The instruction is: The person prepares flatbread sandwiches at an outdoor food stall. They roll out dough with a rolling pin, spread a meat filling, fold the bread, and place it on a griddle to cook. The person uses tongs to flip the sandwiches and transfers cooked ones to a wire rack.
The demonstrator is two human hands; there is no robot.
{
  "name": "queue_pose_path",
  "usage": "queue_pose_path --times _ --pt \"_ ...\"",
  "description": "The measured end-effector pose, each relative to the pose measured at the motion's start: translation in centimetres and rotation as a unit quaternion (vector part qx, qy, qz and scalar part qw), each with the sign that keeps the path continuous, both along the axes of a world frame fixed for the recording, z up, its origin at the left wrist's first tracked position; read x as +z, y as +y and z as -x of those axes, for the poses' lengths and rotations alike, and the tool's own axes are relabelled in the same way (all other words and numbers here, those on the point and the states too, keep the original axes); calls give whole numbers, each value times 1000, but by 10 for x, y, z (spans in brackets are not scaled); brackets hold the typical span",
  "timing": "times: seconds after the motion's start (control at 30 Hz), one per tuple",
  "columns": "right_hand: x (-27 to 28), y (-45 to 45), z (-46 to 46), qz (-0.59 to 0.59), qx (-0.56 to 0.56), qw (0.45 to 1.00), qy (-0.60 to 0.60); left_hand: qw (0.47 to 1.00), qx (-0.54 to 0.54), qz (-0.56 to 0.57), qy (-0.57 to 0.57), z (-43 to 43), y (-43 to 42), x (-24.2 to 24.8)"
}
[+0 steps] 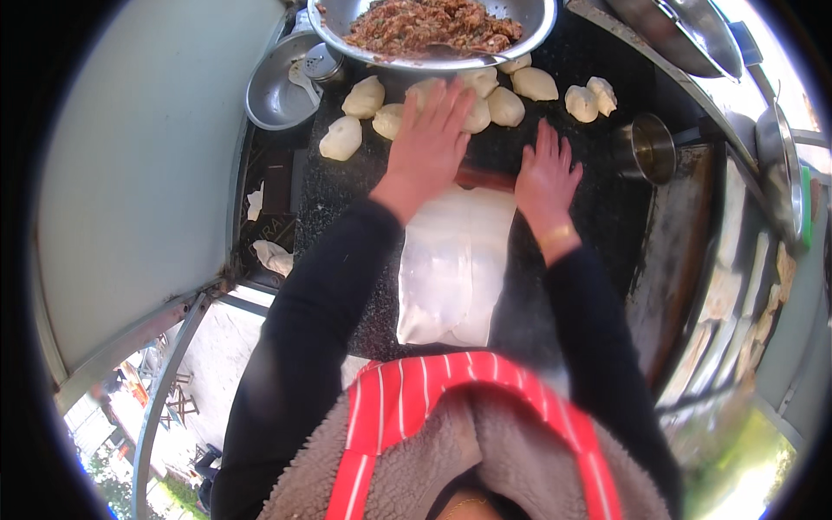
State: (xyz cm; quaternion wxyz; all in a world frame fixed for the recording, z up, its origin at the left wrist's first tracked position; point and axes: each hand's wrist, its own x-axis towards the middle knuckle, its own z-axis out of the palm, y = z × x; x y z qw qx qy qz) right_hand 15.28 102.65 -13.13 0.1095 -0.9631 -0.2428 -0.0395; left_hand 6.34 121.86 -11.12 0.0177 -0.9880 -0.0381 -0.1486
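A dark reddish rolling pin point(486, 180) lies crosswise at the far end of a thin, stretched dough sheet point(452, 273) on the black stone worktop point(344, 240). My left hand point(432, 140) is flat over the pin's left end, fingers stretched forward over the dough balls. My right hand point(549, 172) rests flat at its other end, fingers extended and slightly apart. Neither hand curls around the pin, and the palms hide its ends. Just beyond my hands sit several pale dough balls point(506, 107), some partly covered by my left fingers.
A large steel bowl point(549, 19) of minced filling point(429, 29) stands at the back, a spoon in it. At back left, a smaller metal bowl point(266, 97) holds a white spoon point(302, 81) and a lidded shaker point(323, 62). A metal cup point(653, 149) with liquid stands right.
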Motion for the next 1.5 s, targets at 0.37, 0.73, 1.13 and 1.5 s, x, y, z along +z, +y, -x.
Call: queue_pose_path --times 0.37,0.73,1.13,1.5 --pt "4 -31 -19 -37 261 965 -7 993 -79 88 -11 8 12 -16" --pt "-27 -37 65 -13 61 997 -53 991 101 73 58 69 -26 6" --pt "5 -9 33 14 2 990 -140 997 73 2 -10 21 -15 18" --pt "7 -5 7 -4 35 997 -75 998 63 22 -2 26 -10 -9"
